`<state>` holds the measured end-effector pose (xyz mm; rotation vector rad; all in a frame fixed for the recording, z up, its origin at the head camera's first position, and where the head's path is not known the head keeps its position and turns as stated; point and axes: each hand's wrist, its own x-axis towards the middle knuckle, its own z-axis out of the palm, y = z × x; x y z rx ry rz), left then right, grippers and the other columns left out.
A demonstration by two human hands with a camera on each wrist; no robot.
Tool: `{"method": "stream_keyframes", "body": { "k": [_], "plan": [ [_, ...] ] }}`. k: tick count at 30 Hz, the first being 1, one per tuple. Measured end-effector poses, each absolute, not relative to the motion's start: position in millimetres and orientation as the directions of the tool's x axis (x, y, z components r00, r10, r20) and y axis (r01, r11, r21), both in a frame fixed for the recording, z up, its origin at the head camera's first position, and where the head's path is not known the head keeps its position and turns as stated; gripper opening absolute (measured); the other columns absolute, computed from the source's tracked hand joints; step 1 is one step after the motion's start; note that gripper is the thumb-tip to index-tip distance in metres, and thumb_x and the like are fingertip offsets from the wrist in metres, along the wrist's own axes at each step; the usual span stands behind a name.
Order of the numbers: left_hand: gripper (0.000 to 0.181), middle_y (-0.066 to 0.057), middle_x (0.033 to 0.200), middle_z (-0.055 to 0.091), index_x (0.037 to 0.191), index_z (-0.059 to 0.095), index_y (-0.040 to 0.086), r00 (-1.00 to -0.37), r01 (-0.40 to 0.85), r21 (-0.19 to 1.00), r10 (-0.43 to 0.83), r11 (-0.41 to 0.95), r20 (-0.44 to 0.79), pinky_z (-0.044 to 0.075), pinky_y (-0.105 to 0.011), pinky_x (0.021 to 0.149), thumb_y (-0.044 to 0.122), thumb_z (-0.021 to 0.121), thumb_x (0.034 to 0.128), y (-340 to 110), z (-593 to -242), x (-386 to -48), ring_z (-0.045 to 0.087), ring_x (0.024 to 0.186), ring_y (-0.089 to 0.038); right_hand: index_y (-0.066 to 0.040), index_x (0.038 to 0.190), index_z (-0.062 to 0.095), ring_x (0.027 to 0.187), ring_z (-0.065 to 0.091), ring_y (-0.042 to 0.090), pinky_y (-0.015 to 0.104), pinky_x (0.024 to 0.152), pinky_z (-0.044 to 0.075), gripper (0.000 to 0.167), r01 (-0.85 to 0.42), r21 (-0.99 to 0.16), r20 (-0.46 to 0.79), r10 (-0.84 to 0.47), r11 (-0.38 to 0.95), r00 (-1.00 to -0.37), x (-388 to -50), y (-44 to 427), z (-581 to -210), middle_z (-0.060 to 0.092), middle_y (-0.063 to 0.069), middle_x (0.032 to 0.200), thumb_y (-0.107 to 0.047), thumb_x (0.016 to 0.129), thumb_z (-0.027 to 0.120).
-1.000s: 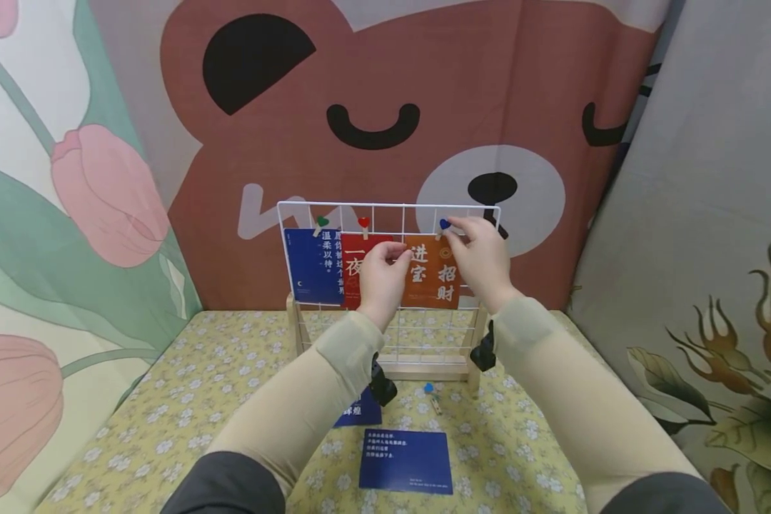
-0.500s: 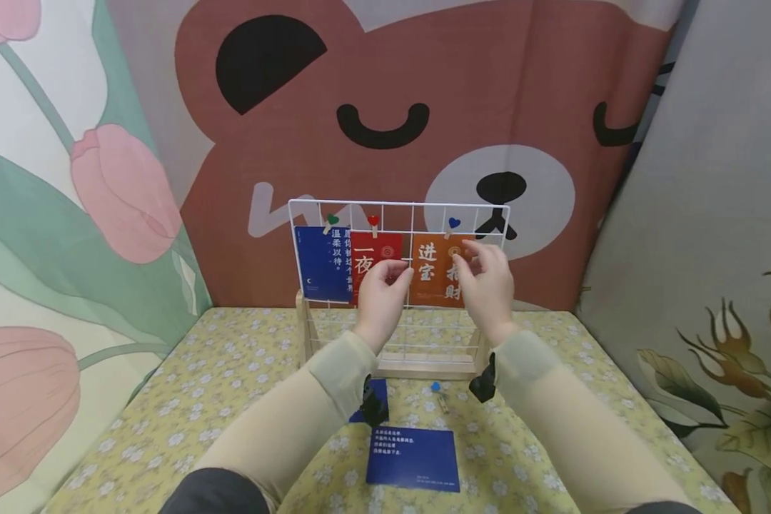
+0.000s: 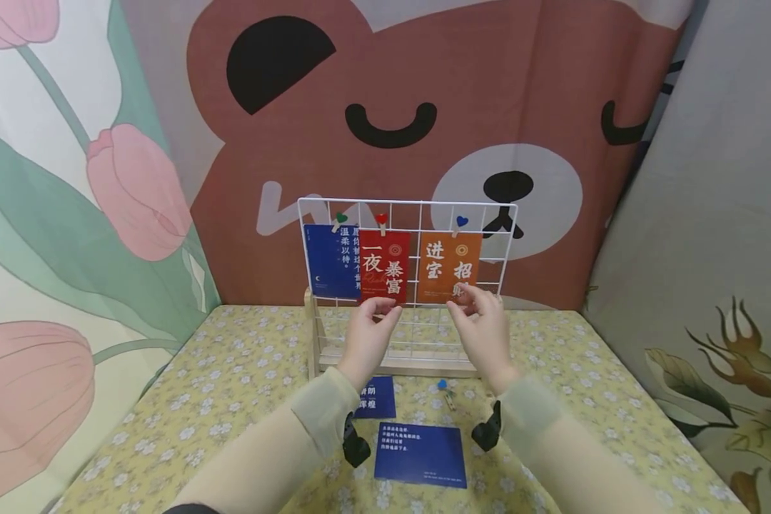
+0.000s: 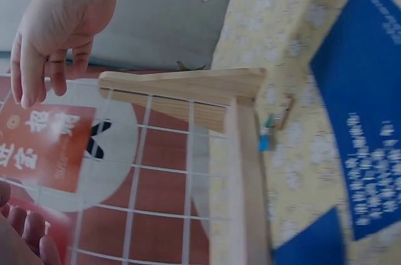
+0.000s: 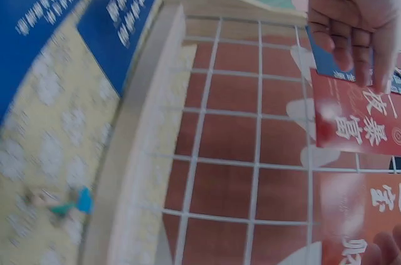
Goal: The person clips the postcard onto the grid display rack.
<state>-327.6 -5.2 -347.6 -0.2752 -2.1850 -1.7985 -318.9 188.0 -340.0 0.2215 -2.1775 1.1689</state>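
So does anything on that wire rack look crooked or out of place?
Slightly: the red card overlaps the hanging blue card at its right edge, cutting into the writing, while the orange card hangs apart. The green heart clip leans.

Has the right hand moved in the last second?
Yes, downward: in the head view, the right hand was up at the blue clip atop the orange card; now it is by that card's lower edge.

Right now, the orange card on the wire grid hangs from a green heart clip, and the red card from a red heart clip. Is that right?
Not quite: the head view shows the orange card under a blue heart clip. The red card does hang from a red heart clip.
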Motion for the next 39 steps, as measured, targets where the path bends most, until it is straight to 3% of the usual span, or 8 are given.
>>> {"method": "stream_keyframes", "body": {
  "k": [12, 21, 31, 39],
  "plan": [
    [0.027, -0.002, 0.099, 0.059, 0.118, 0.063, 0.011, -0.982, 0.177, 0.951, -0.026, 0.252, 0.189, 0.047, -0.033, 0.069, 0.025, 0.064, 0.0941, -27.8, -398.3, -294.7, 0.054, 0.086, -0.019, -0.011, 0.135, 0.053, 0.089, 0.057, 0.02, 0.035, 0.071, 0.05, 0.045, -0.282, -0.795, 0.389, 0.094, 0.536, -0.916, -284.6, 180.4, -381.9, 0.058, 0.009, 0.11, -0.024, 0.094, 0.064],
    [0.032, -0.002, 0.099, 0.06, 0.118, 0.062, 0.011, -0.993, 0.114, 0.943, 0.016, 0.313, 0.115, 0.048, -0.032, 0.068, 0.03, 0.065, 0.0931, -40.3, -430.1, -271.0, 0.058, 0.085, -0.016, -0.011, 0.132, 0.056, 0.086, 0.057, 0.02, 0.031, 0.068, 0.05, 0.043, -0.21, -0.82, 0.305, 0.097, 0.532, -0.947, -267.1, 179.5, -417.6, 0.059, 0.009, 0.107, -0.019, 0.092, 0.067],
    [0.028, -0.001, 0.093, 0.059, 0.113, 0.064, 0.005, -0.998, 0.058, 0.922, 0.037, 0.383, 0.047, 0.047, -0.031, 0.066, 0.022, 0.068, 0.0908, -44.6, -458.6, -256.6, 0.055, 0.08, -0.016, -0.005, 0.13, 0.057, 0.081, 0.055, 0.017, 0.03, 0.062, 0.048, 0.043, -0.138, -0.841, 0.219, 0.097, 0.523, -0.971, -247.1, 177.7, -444.2, 0.058, 0.01, 0.104, -0.017, 0.09, 0.068],
    [0.027, 0.0, 0.098, 0.062, 0.112, 0.064, 0.008, -0.997, 0.005, 0.911, 0.072, 0.413, -0.028, 0.05, -0.032, 0.072, 0.023, 0.068, 0.0895, -43.1, -468.0, -252.6, 0.058, 0.086, -0.015, -0.004, 0.131, 0.056, 0.087, 0.055, 0.019, 0.031, 0.068, 0.048, 0.045, -0.01, -0.857, 0.066, 0.091, 0.516, -0.994, -239.9, 180.9, -458.2, 0.059, 0.009, 0.107, -0.015, 0.089, 0.069]
  ]
}}
